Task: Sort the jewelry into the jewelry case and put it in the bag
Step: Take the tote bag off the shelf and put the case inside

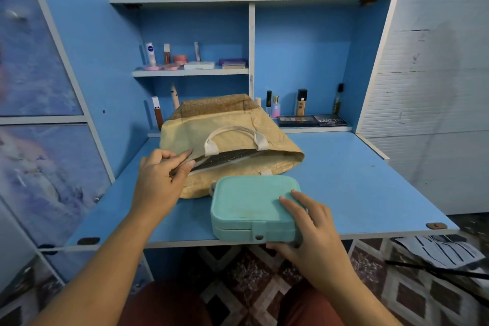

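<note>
A closed teal jewelry case (246, 201) lies at the front edge of the blue desk (357, 180), its snap tab facing me. My right hand (309, 227) grips its right front corner, fingers on the lid and thumb under the front edge. Behind it a tan woven bag (227, 124) with white handles lies on its side, its mouth toward me. My left hand (161, 172) pinches the upper rim of the bag's mouth at the left, holding it slightly apart so the dark lining shows. No loose jewelry is visible.
Cosmetics bottles and palettes (312, 119) stand on the low shelf behind the bag at the right. More tubes and compacts (190, 61) sit on the upper left shelf. A white wall panel (428, 87) borders the desk on the right. Patterned floor lies below.
</note>
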Tool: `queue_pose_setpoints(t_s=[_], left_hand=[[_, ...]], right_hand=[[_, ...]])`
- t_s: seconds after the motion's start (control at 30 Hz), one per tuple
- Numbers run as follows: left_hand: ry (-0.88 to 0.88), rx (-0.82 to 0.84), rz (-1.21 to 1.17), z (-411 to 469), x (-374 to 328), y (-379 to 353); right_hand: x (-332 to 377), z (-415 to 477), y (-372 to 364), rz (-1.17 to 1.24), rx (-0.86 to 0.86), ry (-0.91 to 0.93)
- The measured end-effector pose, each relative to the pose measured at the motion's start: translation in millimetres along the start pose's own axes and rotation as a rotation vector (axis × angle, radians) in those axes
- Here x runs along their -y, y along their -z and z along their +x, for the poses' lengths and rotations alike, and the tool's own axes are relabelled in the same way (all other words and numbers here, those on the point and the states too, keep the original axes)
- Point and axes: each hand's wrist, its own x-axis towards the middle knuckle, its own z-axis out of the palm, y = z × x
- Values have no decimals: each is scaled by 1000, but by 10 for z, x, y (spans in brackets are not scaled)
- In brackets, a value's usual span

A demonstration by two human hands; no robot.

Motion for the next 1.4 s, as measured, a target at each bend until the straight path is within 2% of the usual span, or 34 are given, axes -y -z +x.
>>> queue_pose_setpoints(t_s=[0.07,0.13,0.23,0.43,0.67,0.77,0.97,1.13,1.4], left_hand=[[2,-11,-25,-15,26,7],[1,-13,-51,-18,55,9],[6,-8,-74,-6,85,8],[13,3,-72,-21,131,8],[18,12,-89,-27,148,-7],[18,23,-106,-24,180,-7],[20,35,-107,-5,177,13],[14,50,-118,-13,225,3],[-92,-123,-14,30,100,42]], right_hand=[[9,-32,-22,-5,-62,91],[-13,-34,-5,82,-79,92],[-49,48,108,255,-21,-40],[60,46,267,378,137,-265],[193,72,335,591,350,-454],[180,156,366,689,369,-524],[189,286,324,685,444,-462],[251,298,289,559,381,-406],[225,368,242,670,265,-424]])
